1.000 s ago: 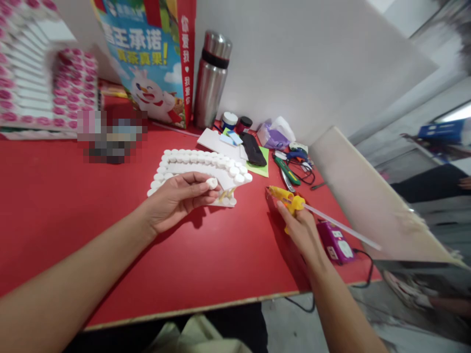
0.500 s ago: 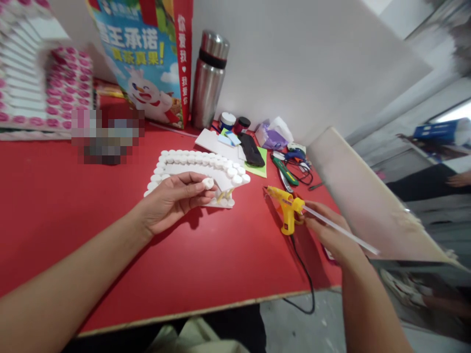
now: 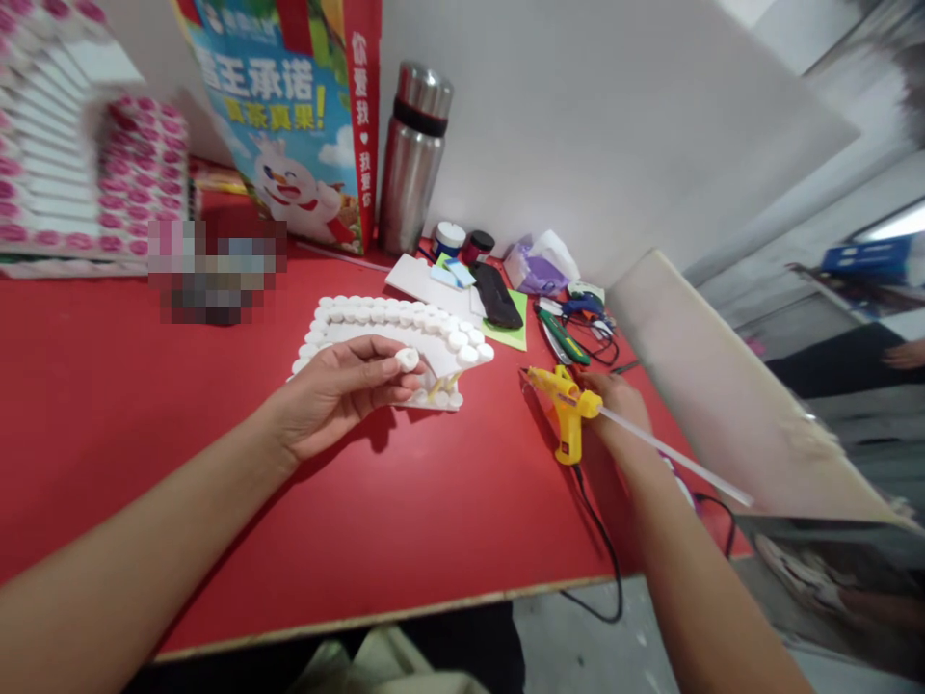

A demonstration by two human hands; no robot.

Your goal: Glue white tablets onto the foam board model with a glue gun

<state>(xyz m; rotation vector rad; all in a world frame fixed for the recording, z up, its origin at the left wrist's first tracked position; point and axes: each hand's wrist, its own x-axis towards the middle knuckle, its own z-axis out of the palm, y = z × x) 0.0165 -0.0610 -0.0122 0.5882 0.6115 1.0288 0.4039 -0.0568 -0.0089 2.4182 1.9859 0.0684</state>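
Between thumb and fingers my left hand (image 3: 354, 390) pinches a small white round piece (image 3: 407, 360) with a dip in its face. Behind that hand lies a white curved model (image 3: 383, 313), edged with rows of similar white rounds and partly covered by my fingers. A yellow hot glue gun (image 3: 568, 414) stands on the red table, a clear glue stick (image 3: 679, 458) sticking out of its back. My right hand (image 3: 611, 400) is just behind the glue gun, close to the green-handled tool (image 3: 568, 337). Its fingers are mostly hidden, so their grip does not show.
At the back stand a steel thermos (image 3: 415, 164), a printed paper bag (image 3: 289, 125), small jars (image 3: 449, 238) and a purple tissue pack (image 3: 539, 265). A pink-and-white model (image 3: 137, 183) is at left. A pale board (image 3: 729, 386) borders the right side. The glue gun's cord hangs over the front edge.
My right hand has moved forward from behind the glue gun's grip toward the tools at the back. The glue gun stays standing, and my left hand keeps the white piece in nearly the same place.
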